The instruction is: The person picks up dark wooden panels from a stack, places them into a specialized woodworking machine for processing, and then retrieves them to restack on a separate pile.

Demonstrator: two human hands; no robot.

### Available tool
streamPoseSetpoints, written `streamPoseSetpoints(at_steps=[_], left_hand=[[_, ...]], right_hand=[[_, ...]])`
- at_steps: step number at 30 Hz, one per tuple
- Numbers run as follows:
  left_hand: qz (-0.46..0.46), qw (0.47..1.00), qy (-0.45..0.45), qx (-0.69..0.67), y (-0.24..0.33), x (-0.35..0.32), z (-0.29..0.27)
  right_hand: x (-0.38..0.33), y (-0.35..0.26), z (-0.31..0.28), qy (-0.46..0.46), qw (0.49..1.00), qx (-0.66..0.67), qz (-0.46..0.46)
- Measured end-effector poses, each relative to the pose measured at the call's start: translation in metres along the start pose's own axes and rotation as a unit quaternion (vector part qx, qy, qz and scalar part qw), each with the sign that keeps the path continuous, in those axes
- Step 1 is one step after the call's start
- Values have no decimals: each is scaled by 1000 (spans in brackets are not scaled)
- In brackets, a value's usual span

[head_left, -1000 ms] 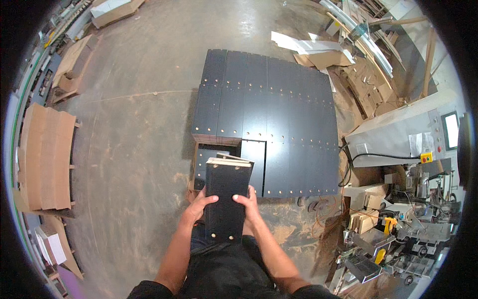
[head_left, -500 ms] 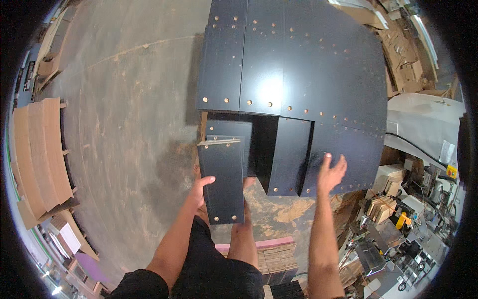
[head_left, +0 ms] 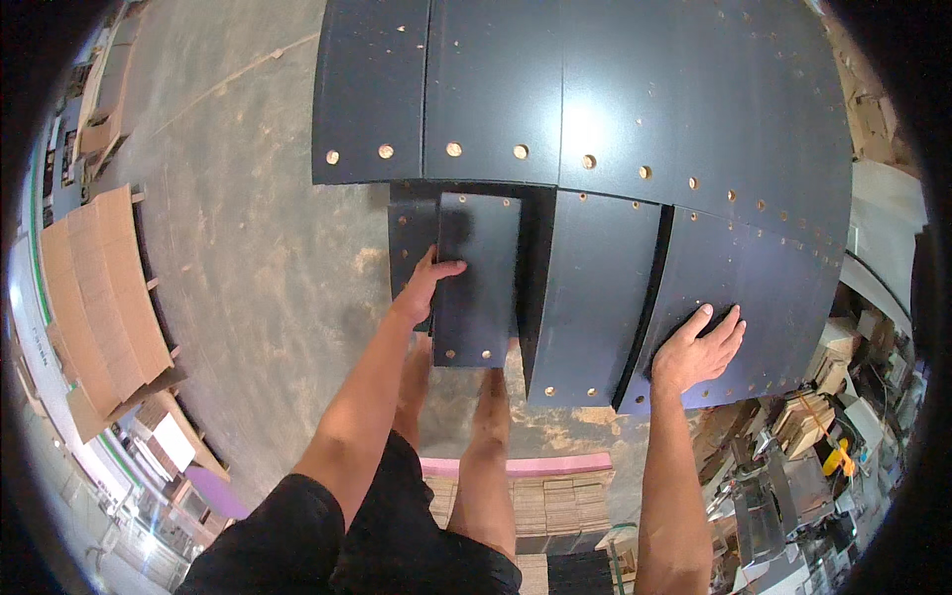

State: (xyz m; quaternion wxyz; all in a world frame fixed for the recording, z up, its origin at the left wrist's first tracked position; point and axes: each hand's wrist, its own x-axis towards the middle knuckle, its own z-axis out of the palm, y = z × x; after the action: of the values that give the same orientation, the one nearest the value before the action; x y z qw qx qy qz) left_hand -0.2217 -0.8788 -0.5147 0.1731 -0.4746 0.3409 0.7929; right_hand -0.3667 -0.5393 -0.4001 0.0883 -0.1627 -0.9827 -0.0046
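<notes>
My left hand [head_left: 424,286] grips the left long edge of a narrow black panel [head_left: 481,283], its thumb on top and its fingers hidden behind. Drilled holes show near both ends of that panel, which stands in a gap below the far row of black panels [head_left: 491,94]. Partly behind it, to the left, another black panel [head_left: 405,220] shows. To the right of the gap is a separate black panel [head_left: 595,307]. My right hand [head_left: 699,349] rests with fingers spread on the black panel [head_left: 764,297] farther right.
Brown cardboard-like sheets [head_left: 104,297] lean at the left over the concrete floor [head_left: 258,288]. By my legs is a stack of boards [head_left: 560,506] with a pink top edge [head_left: 535,463]. Cluttered tools and metal parts [head_left: 783,496] lie at the lower right, including a yellow item [head_left: 839,458].
The panel in my left hand has moved away from my body, its far end now close to the far row. My right hand has come down flat on the right-hand panel. The view has shifted.
</notes>
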Motion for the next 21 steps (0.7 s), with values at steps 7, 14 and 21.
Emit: streamPoseSetpoints(at_steps=[7,14,21], left_hand=[[150,980,121,58,-35,16,27],[164,953,191,167,-42,20,29],[158,948,184,204,-22,9,61]], right_hand=[[3,-1,-3,-28,1000,1,-4],[5,-2,-4,-56,998,-8,14],[8,5,3,-54,998,-8,5]])
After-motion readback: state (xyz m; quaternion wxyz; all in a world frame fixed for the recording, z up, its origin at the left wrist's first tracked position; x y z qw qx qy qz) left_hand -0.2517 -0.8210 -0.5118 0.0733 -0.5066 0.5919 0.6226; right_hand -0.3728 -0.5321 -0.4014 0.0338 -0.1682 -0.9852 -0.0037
